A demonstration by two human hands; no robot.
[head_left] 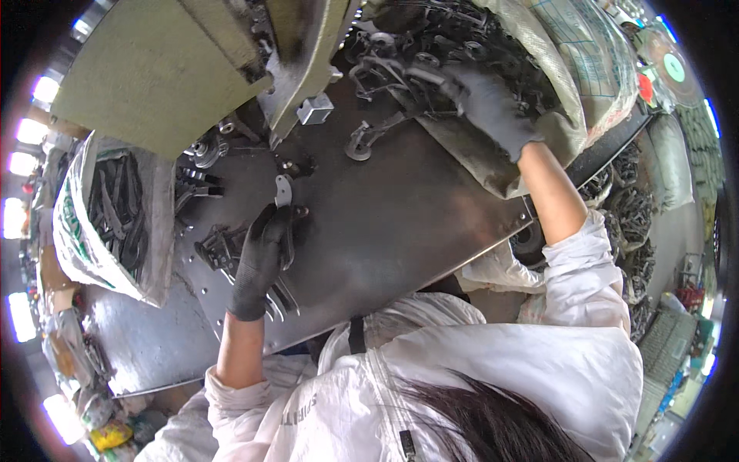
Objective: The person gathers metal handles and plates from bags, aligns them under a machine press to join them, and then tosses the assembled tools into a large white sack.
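Note:
My left hand point(260, 266), in a dark glove, is closed around a small flat metal bracket point(284, 190). Its pale, rounded end with holes sticks up past the fingertips. Dark curved metal parts point(221, 248) lie on the table beside that hand, and thin prongs show below it. My right hand point(493, 108), gloved too, is over the mouth of a woven sack point(566, 127) full of dark metal parts point(427, 58). Motion blurs its fingers, so whether they grip one of these parts cannot be made out. A hooked metal piece point(369, 138) reaches from the pile onto the table.
A machine with a large olive-grey panel point(146, 69) rises at the far left, with a small metal block point(315, 110) on it. Left of the dark metal table point(369, 231) stands a white sack point(73, 223) of long dark parts. More filled bags point(635, 208) are at the right.

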